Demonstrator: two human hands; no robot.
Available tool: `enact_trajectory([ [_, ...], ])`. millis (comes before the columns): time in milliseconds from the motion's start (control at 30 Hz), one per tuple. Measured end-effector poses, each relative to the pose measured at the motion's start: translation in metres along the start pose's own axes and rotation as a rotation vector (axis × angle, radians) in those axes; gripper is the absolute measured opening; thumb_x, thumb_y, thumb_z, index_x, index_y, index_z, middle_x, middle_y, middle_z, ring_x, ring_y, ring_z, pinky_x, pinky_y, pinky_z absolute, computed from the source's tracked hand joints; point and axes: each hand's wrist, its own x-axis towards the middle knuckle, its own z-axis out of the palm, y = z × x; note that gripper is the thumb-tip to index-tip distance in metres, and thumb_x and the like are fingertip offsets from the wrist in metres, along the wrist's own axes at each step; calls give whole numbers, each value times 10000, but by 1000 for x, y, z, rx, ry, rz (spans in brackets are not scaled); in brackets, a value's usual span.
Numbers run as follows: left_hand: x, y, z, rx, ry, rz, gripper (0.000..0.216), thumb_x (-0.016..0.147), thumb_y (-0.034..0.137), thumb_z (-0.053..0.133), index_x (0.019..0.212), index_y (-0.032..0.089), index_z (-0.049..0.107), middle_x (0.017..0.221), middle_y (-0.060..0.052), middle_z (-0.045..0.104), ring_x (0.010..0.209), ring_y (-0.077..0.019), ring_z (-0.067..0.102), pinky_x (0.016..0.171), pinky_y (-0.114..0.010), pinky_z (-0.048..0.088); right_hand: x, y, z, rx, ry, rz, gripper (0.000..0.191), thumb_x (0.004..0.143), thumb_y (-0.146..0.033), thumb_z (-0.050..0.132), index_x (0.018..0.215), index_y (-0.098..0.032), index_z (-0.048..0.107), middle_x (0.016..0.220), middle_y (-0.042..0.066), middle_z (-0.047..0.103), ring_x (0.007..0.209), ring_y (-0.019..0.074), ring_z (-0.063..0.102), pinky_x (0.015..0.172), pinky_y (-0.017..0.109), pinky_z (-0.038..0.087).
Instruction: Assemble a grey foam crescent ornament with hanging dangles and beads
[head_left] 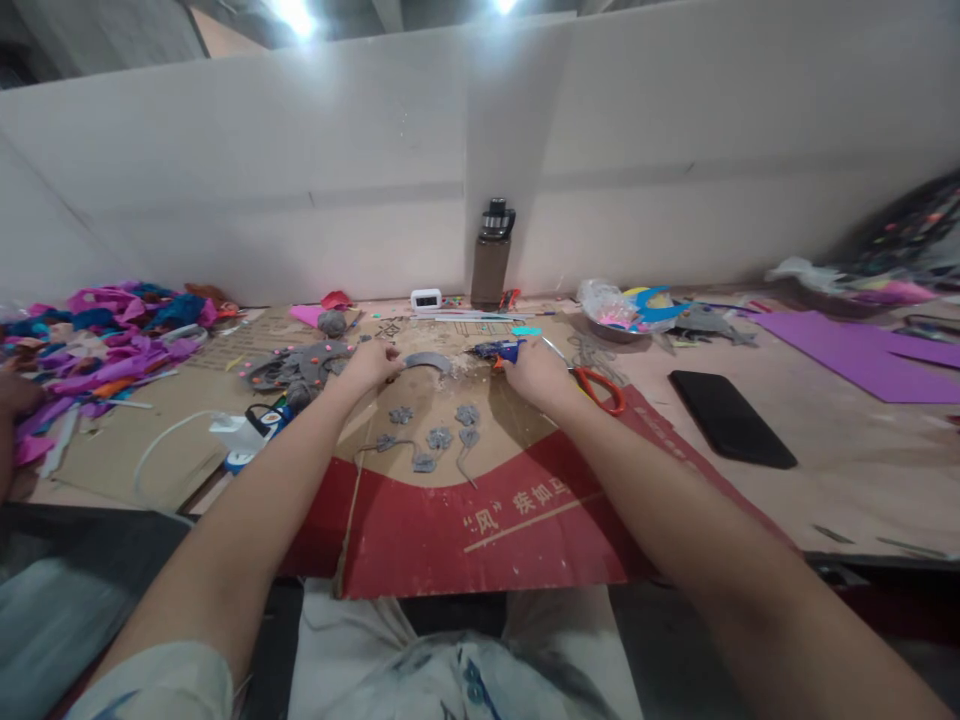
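A: What've you got going from your end?

B: My right hand (536, 370) is wrapped round a blue glue gun (510, 350), nozzle pointing left over the cardboard (480, 560). The grey curved strip (429, 360) lies between my two hands, towards the far side of the sheet.

A: And the left?

B: My left hand (375, 362) is by the strip's left end, thumb and fingertips nearly together. It's tiny and a bit smeary on my feed — can't tell if I've really pinched the strip or I'm just next to it.

A: Tips for doing this bit well?

B: I'd steady the strip by that left end, fingers well clear of the nozzle, which I'd treat as hot. Tip low, gentle squeeze — a thin, even line should beat a fat blob. I'd watch for stray strings over the grey flower pieces (439, 438) nearer me, and not knock the orange-handled scissors (618, 400) beside my right wrist.
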Motion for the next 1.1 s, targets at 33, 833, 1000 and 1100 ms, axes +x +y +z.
enact_trajectory([
  [33, 0, -1, 5, 0, 4, 7, 121, 622, 244, 692, 717, 174, 717, 744, -83, 705, 715, -220, 621, 681, -302, 440, -4, -2, 0, -103, 76, -90, 284, 795, -299, 628, 975, -81, 609, 1131, 273, 573, 1143, 391, 495, 937, 499, 394],
  [833, -20, 3, 20, -564, -54, -37, 167, 605, 279, 678, 722, 163, 658, 581, 26, 529, 526, -110, 439, 507, -245, 311, -5, -35, 58, 136, -99, -290, 436, 771, -264, 645, 1175, -130, 547, 1049, 121, 628, 965, 210, 579, 859, 335, 448],
  [1000, -24, 3, 19, -920, -193, -156, 213, 576, 298, 727, 662, 171, 579, 484, 57, 462, 424, -69, 361, 448, -221, 247, -6, -41, 45, 346, -146, -326, 152, 836, -245, 520, 877, -184, 653, 808, 13, 660, 742, 148, 577, 725, 264, 441],
  [1100, -23, 3, 17, -979, -216, -126, 208, 588, 283, 735, 664, 164, 582, 503, 57, 469, 423, -57, 365, 451, -217, 263, -9, -43, 38, 433, -78, -356, 156, 831, -238, 527, 848, -194, 676, 815, 9, 680, 776, 157, 594, 755, 267, 446],
])
